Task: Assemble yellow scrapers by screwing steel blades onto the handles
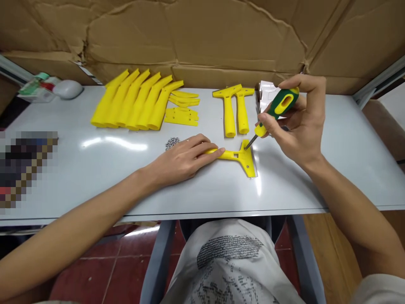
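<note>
A yellow scraper (247, 159) lies on the table with its wide head to the right and a thin blade edge showing there. My left hand (190, 159) is closed over its handle, holding it down. My right hand (302, 120) grips a green and yellow screwdriver (278, 110), tilted, its tip at the upper screw hole in the scraper's head. A second hole shows lower on the head. Just behind my left hand sits a small pile of screws (172, 142). Two more yellow scrapers (230, 114) lie behind the one I hold.
A row of several yellow handles (133, 105) lies at the back left, beside flat yellow plates (182, 115). White packets (265, 93) sit behind the screwdriver. A computer mouse (68, 89) and a clear box (38, 88) stand far left. Cardboard (190, 38) walls the table's back.
</note>
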A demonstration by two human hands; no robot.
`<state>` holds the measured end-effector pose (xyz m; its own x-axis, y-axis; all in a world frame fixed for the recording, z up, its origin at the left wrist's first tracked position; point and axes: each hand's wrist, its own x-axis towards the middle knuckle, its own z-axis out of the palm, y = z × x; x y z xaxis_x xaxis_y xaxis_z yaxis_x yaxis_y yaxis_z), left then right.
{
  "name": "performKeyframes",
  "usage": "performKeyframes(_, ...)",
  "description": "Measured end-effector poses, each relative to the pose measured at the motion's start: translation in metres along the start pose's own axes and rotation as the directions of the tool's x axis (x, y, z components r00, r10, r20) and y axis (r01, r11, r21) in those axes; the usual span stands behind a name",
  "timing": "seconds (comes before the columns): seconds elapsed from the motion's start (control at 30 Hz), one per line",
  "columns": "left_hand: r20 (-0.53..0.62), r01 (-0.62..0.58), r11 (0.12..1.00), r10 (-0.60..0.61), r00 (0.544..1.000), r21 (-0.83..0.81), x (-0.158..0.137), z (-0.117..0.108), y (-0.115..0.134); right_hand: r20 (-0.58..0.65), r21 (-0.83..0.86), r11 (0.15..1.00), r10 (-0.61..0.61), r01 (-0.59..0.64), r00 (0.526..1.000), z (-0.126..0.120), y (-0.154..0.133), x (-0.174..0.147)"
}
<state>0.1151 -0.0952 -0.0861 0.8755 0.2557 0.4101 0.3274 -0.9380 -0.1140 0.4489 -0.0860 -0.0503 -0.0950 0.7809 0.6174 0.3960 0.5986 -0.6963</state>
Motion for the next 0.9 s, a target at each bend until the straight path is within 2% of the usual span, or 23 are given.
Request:
performKeyframes(0.1,0.018,0.013,1.0,-0.013,1.0,-0.002,0.001,-0.001,0.002,-0.033,-0.092,0.996,-0.008,0.005,0.999,0.0,-0.003,-0.002)
performKeyframes(0.27,0.006,0.037,0.999,-0.037,0.999,-0.025,0.0,0.002,0.003,-0.052,-0.248,0.966,0.067,-0.078,0.996,-0.002,-0.01,-0.004)
performKeyframes(0.67,0.007,0.026,0.999,-0.026,1.0,0.025,0.001,0.002,0.006,-0.051,-0.217,0.976,0.006,-0.017,0.999,0.001,-0.008,-0.006)
performKeyframes(0.8,0.011,-0.011,0.998,0.011,1.0,0.069,0.004,-0.002,0.009,0.057,-0.318,0.946,-0.05,0.066,0.997,-0.01,-0.023,0.004)
performKeyframes(0.9,0.019,-0.019,0.996,0.017,1.0,0.089,0.005,-0.003,0.01,0.242,-0.474,0.856,-0.098,0.206,0.965,-0.03,-0.039,0.03)
